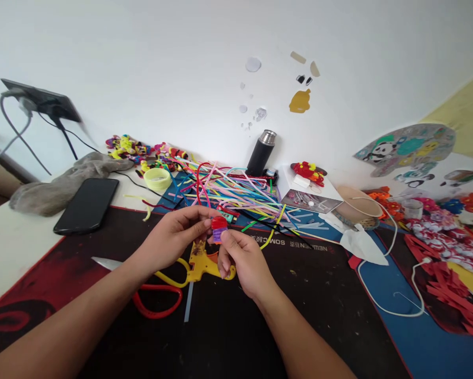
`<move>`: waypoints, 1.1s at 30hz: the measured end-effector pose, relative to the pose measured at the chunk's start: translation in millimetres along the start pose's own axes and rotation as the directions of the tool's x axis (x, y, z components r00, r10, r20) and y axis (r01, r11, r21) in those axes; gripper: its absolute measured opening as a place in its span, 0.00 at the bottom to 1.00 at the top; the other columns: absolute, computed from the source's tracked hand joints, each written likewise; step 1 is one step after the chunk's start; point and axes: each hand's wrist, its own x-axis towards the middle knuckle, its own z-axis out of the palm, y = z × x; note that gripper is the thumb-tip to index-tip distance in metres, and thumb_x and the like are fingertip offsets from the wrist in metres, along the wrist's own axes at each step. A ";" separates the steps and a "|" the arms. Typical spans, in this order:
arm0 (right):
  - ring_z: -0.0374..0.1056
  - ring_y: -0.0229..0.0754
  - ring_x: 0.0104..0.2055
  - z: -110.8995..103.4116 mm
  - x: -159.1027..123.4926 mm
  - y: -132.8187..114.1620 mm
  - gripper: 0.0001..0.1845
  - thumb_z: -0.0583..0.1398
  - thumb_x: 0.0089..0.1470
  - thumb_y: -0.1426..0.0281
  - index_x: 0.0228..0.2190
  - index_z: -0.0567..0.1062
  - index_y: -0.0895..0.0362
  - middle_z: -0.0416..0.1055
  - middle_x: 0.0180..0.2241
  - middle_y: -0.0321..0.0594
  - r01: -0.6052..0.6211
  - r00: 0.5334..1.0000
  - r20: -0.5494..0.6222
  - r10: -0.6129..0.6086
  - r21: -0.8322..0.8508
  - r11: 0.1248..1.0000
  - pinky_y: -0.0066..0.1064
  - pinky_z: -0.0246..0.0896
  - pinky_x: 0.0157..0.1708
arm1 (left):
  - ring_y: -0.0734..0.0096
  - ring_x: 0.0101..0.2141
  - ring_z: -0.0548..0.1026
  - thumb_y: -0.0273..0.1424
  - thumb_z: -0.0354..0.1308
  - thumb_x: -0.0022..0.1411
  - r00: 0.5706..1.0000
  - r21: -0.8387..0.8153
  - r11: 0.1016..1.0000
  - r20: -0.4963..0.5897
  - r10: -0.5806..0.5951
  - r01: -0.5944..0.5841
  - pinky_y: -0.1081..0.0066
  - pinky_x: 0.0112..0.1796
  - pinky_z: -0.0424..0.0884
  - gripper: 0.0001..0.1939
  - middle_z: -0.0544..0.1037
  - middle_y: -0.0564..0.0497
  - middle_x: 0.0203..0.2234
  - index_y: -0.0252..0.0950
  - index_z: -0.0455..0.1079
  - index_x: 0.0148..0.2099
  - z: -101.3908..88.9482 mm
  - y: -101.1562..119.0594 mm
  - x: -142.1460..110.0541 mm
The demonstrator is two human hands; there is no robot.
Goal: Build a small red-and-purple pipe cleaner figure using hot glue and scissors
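Note:
Between my two hands is a small red and purple pipe-cleaner piece (219,229), red at the top and purple below. My left hand (177,231) pinches its left side with thumb and forefinger. From the lower right, my right hand (244,258) grips it with the thumb on its purple part; the other fingers are curled under. Below the hands lies a yellow hot glue gun (204,267), with a clear glue stick (189,302) sticking out towards me. Left of it are red-handled scissors (157,315), partly hidden by my left forearm.
A heap of coloured pipe cleaners (228,189) lies behind the hands. A black thermos (261,152) stands by the wall, with a white box (311,195) to its right. On the left are a phone (87,205) and a yellow tape roll (157,180). A white cable (394,310) loops at right.

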 end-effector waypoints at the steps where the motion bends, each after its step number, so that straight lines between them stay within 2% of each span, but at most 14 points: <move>1: 0.62 0.33 0.15 0.1 -0.2 0.2 0.33 0.68 0.59 0.38 0.34 0.80 0.57 0.63 0.15 0.25 -0.001 1.000 0.003 0.001 0.016 1.000 0.25 0.53 0.19 | 0.65 0.33 0.79 0.50 0.71 0.66 1.000 -0.001 1.000 -0.015 0.002 -0.002 0.69 0.35 0.75 0.23 0.83 0.49 0.33 0.37 0.83 0.51 -0.5 -0.9 0.7; 6: 0.63 0.33 0.15 0.3 -1.2 2.2 0.32 0.67 0.62 0.39 0.37 0.83 0.59 0.63 0.15 0.26 -0.009 1.000 0.020 0.008 0.083 0.996 0.25 0.52 0.18 | 0.64 0.37 0.80 0.49 0.72 0.66 0.990 0.023 0.999 -0.139 0.037 -0.034 0.67 0.40 0.77 0.24 0.85 0.45 0.42 0.38 0.83 0.55 -4.1 -1.7 2.2; 10: 0.63 0.33 0.15 -0.4 -1.3 2.2 0.32 0.67 0.62 0.39 0.36 0.83 0.59 0.63 0.15 0.26 -0.011 0.999 0.036 0.007 0.093 0.996 0.24 0.52 0.18 | 0.65 0.33 0.79 0.50 0.73 0.65 0.998 -0.028 0.999 -0.060 0.033 -0.035 0.68 0.36 0.78 0.24 0.85 0.47 0.38 0.38 0.84 0.54 -1.7 4.3 0.0; 13: 0.63 0.33 0.15 -0.7 -1.5 2.1 0.31 0.67 0.64 0.41 0.36 0.82 0.58 0.64 0.16 0.26 -0.005 0.999 0.051 0.001 0.095 0.995 0.24 0.53 0.18 | 0.67 0.32 0.80 0.47 0.74 0.65 0.998 -0.067 0.996 0.006 0.054 -0.054 0.69 0.35 0.78 0.20 0.86 0.48 0.36 0.38 0.85 0.52 0.5 5.6 -1.5; 18: 0.62 0.33 0.15 -0.1 -2.3 3.0 0.32 0.67 0.64 0.41 0.37 0.83 0.59 0.63 0.16 0.26 -0.015 0.998 0.060 0.010 0.092 0.996 0.25 0.53 0.18 | 0.68 0.34 0.80 0.43 0.75 0.66 0.996 -0.015 0.996 -0.031 0.084 -0.084 0.72 0.36 0.77 0.15 0.87 0.48 0.37 0.39 0.87 0.47 -0.3 3.2 -3.1; 25: 0.64 0.33 0.15 -0.5 -1.7 1.9 0.32 0.68 0.62 0.40 0.37 0.83 0.59 0.64 0.17 0.27 -0.031 0.999 0.042 0.026 0.115 0.993 0.24 0.51 0.17 | 0.67 0.30 0.82 0.40 0.77 0.63 0.992 -0.095 0.989 -0.058 0.109 -0.114 0.70 0.34 0.80 0.12 0.86 0.50 0.32 0.38 0.84 0.41 3.2 10.5 -4.1; 28: 0.63 0.33 0.16 -0.1 -1.7 2.0 0.32 0.67 0.63 0.40 0.37 0.83 0.59 0.64 0.17 0.27 -0.036 0.999 0.039 0.031 0.121 0.992 0.24 0.52 0.18 | 0.67 0.29 0.82 0.41 0.75 0.64 0.989 -0.018 0.994 -0.099 0.108 -0.111 0.71 0.33 0.78 0.12 0.86 0.50 0.30 0.37 0.85 0.40 3.3 10.2 -4.4; 33: 0.62 0.33 0.16 1.8 -1.8 1.9 0.33 0.68 0.61 0.39 0.36 0.83 0.59 0.63 0.16 0.26 -0.042 0.998 0.043 0.037 0.129 0.991 0.25 0.52 0.18 | 0.66 0.30 0.81 0.41 0.72 0.66 0.962 0.220 0.967 -0.210 0.175 -0.128 0.71 0.33 0.76 0.11 0.86 0.50 0.30 0.38 0.83 0.39 3.1 7.9 -6.2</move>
